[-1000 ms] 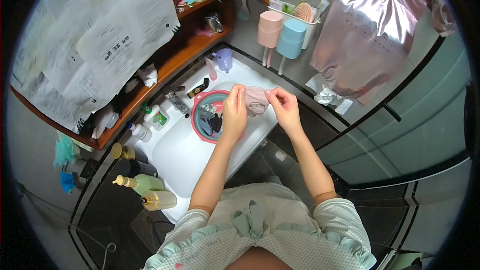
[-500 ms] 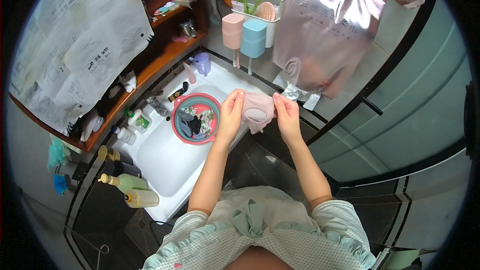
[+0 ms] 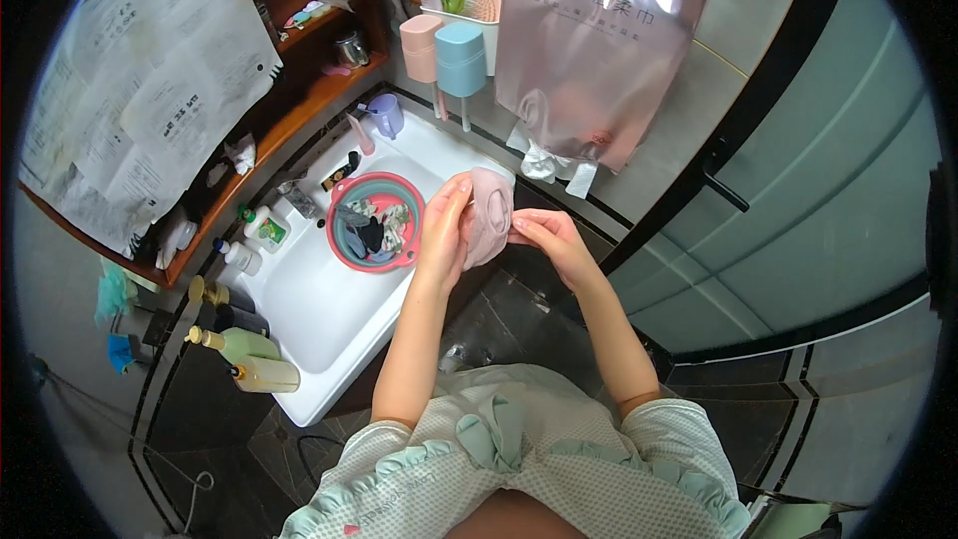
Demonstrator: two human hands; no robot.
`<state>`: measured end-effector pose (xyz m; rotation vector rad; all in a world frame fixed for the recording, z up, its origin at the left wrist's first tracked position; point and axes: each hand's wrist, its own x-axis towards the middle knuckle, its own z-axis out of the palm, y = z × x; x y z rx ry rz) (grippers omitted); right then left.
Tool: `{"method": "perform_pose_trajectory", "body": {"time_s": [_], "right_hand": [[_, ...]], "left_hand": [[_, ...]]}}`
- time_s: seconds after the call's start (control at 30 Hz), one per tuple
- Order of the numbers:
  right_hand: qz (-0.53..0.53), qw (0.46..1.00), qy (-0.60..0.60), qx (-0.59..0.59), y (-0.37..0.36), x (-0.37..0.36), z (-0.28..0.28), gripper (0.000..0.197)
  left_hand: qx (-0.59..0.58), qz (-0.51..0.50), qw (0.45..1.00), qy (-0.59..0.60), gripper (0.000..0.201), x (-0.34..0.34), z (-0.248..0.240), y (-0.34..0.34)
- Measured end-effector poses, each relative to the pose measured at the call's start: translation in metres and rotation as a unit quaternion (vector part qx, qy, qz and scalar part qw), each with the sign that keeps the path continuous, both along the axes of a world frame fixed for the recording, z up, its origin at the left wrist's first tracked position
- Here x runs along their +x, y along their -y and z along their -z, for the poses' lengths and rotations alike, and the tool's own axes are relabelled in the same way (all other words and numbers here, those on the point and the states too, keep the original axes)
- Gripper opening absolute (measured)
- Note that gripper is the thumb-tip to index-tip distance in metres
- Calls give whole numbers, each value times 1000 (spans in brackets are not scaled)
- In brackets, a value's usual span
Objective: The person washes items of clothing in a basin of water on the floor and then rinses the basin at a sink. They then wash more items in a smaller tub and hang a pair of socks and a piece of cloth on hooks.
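From my remote view, left hand (image 3: 446,230) and right hand (image 3: 554,243) pinch a pale-pink fabric piece (image 3: 491,222); a round pink-and-grey basin (image 3: 380,185) sits left of both.

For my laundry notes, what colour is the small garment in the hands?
The small garment is pale pink; the head view shows it best.

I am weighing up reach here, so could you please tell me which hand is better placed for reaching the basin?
Probably the left hand: it is nearer the pink-rimmed basin, while the right hand is farther off, beyond the pink cloth. Both hold the cloth, so neither is free.
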<state>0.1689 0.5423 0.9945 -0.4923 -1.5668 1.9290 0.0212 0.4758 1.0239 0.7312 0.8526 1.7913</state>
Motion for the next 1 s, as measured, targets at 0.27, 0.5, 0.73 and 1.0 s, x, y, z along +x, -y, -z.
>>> {"method": "perform_pose_trajectory", "body": {"time_s": [0.27,0.5,0.73,1.0], "right_hand": [[89,993,-77,1,3,16,-17,11],[160,981,-77,73,-6,25,-13,9],[67,998,-15,-1,-4,37,-18,15],[73,971,-138,-179,-10,31,-10,22]], "left_hand": [[22,89,988,-126,78,9,1,6],[-40,87,985,-147,64,13,6,7],[-87,85,981,-154,31,4,12,7],[-105,221,967,74,35,40,46,11]]}}
